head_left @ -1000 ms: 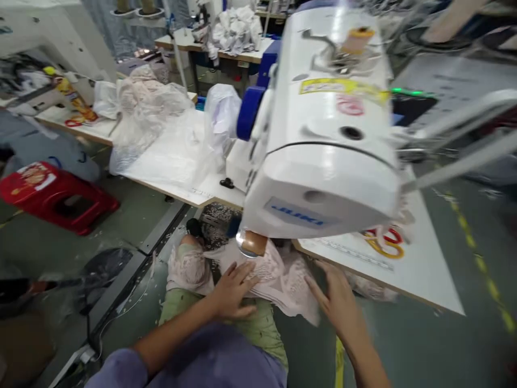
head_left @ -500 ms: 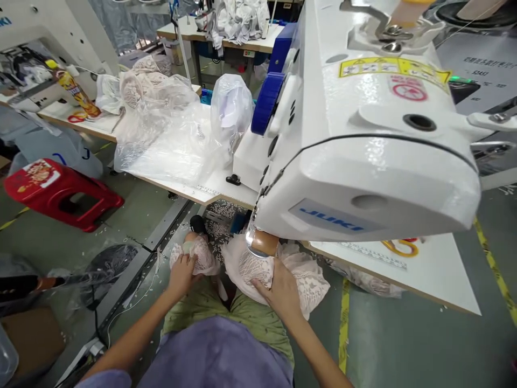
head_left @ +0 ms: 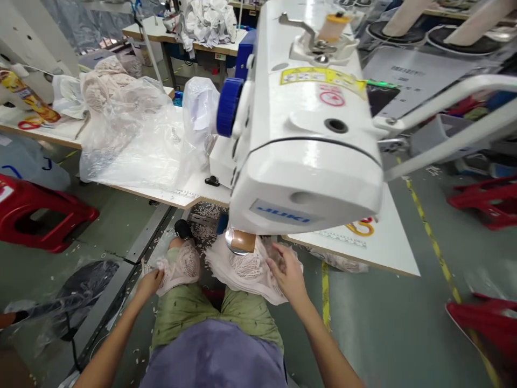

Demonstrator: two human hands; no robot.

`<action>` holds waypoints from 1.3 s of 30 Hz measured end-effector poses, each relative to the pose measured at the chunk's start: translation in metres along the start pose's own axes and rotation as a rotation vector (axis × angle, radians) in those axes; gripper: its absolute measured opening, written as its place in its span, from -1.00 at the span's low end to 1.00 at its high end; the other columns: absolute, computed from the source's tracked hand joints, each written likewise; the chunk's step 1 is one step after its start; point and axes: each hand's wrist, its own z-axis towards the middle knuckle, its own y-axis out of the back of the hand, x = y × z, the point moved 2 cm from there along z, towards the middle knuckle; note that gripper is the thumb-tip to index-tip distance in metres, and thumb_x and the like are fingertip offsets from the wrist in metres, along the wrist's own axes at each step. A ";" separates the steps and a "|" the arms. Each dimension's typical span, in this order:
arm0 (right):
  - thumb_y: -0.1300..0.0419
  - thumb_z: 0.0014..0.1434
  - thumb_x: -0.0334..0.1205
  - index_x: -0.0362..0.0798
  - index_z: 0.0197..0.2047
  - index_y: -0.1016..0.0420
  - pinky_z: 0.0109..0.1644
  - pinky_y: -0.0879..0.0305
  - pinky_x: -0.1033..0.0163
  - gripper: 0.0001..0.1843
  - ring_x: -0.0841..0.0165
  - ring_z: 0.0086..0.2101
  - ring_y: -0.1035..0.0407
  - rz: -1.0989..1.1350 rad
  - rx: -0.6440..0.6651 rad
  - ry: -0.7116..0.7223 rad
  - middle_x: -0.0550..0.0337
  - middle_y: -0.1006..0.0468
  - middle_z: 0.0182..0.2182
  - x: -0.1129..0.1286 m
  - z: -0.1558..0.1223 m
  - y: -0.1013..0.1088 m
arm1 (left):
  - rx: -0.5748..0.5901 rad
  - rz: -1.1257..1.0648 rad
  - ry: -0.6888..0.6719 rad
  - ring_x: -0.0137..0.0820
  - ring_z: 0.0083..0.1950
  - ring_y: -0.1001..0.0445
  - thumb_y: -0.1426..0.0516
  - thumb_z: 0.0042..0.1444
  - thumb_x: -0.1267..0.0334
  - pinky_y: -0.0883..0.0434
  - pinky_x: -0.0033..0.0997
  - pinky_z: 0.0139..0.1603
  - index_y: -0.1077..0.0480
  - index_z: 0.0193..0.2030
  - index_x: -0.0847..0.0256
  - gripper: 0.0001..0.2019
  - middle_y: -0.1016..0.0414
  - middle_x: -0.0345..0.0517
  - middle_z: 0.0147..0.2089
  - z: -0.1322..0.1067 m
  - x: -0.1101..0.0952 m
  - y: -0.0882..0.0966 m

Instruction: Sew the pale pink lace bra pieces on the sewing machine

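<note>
A pale pink lace bra spreads below the sewing machine's head, with one lace cup (head_left: 188, 264) on the left and a lace piece (head_left: 246, 267) on the right; I cannot tell whether they join. My left hand (head_left: 151, 282) pinches the outer edge of the left cup, above my left knee. At the right edge of the lace piece, my right hand (head_left: 289, 276) has thumb and fingers spread, touching the fabric. The sewing machine (head_left: 311, 183) has a round metal and brown part (head_left: 242, 242) at its near end, over the lace, hiding some of it.
Clear plastic bags (head_left: 133, 134) lie on the white table to the left. Orange-handled scissors (head_left: 359, 228) rest on the right tabletop. Red stools (head_left: 36, 213) stand at both sides. A thread stand with cones (head_left: 407, 19) is at back right. Fabric scraps litter the floor.
My left hand has shifted left to the cup's outer edge. My right hand has eased off the lace and its fingers have spread. The view has swung to the right.
</note>
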 end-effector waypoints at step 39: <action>-0.36 0.08 0.14 0.07 0.22 -0.39 0.01 -0.37 0.12 -0.30 0.04 -0.04 -0.45 0.075 0.535 0.124 -0.05 -0.54 0.02 0.086 -0.043 0.089 | 0.448 -0.752 -1.047 -0.52 -0.46 -0.17 -0.04 0.28 0.26 -0.11 -0.53 -0.43 -0.24 -0.50 0.24 -0.70 -0.19 -0.29 -0.52 -0.166 -0.248 0.127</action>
